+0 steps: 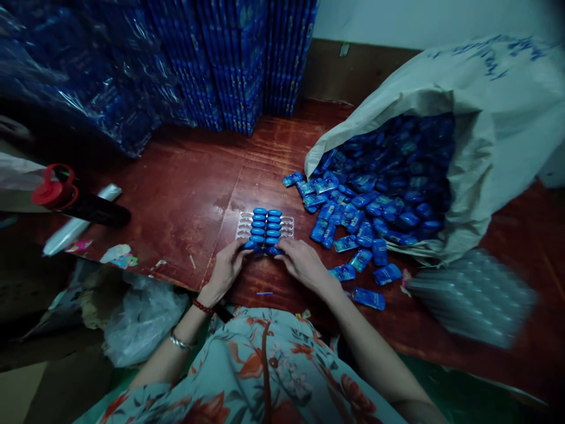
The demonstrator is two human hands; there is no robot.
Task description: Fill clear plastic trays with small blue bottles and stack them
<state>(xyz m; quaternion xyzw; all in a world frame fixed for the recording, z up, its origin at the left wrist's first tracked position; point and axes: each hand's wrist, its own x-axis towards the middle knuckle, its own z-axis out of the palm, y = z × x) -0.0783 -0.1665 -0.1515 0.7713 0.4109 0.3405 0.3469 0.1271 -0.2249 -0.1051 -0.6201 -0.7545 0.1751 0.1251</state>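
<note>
A clear plastic blister tray point(286, 227) lies on the table in front of me, with two columns of small blue packs point(259, 225) across its middle. At the tray's near edge, my left hand point(229, 262) has its fingers closed on a blue pack at the bottom of the left column. My right hand point(304, 266) grips another blue pack at the bottom of the right column. Both hands partly hide the near end of the tray. The clear pockets along the tray's left and right sides hold no packs.
On the right, a white sack point(489, 135) spills loose blue packs point(364, 232) onto the wooden table point(189, 188). Stacked clear trays point(481, 297) stand at the near right. Tall blue stacks point(238, 65) rise behind. A red-lidded bottle point(95, 206) lies left beside a plastic roll point(73, 232).
</note>
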